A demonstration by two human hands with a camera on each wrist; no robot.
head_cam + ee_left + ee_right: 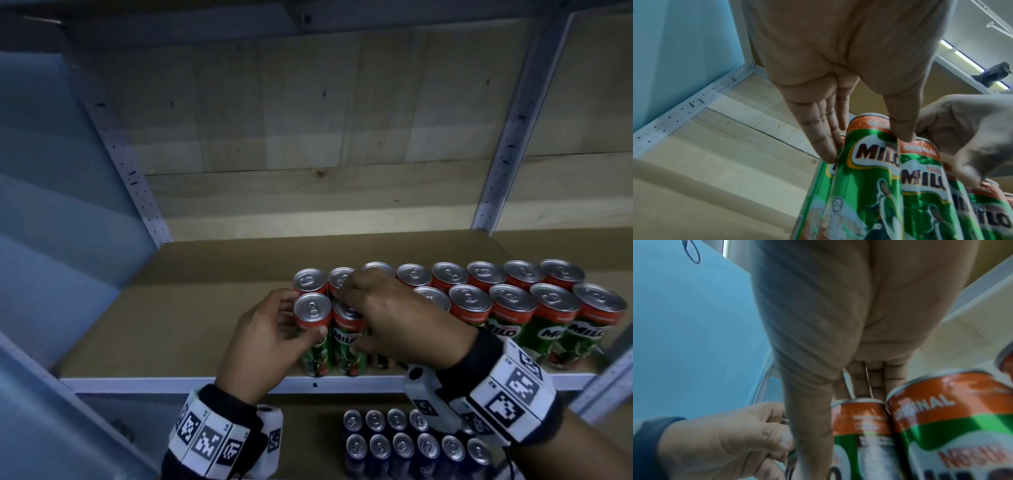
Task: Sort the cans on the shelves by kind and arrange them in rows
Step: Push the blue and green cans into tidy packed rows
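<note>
Two rows of tall green-and-red Milo drink cans [507, 308] upright on the brown board shelf [212, 308], front row close to the white metal lip. Left hand [270, 339] wrapped round the leftmost front can [313, 329], thumb on its face, fingers [824, 146] straight along the far side. Right hand [387, 315] draped over the neighbouring can [349, 329], fingers [875, 379] reaching behind it, thumb low in front.

Likely risks: slim, tall cans toppling domino-fashion if nudged sideways too hard; a front can slipping off the shelf edge onto the blue slim cans [404, 442] below; a crooked row if only one can shifts.

Hidden: front-row cans under the right palm, so any gap there unknowable; right-hand fingertips behind the cans; rightmost cans cut off by the upright; right wrist view blurred.
</note>
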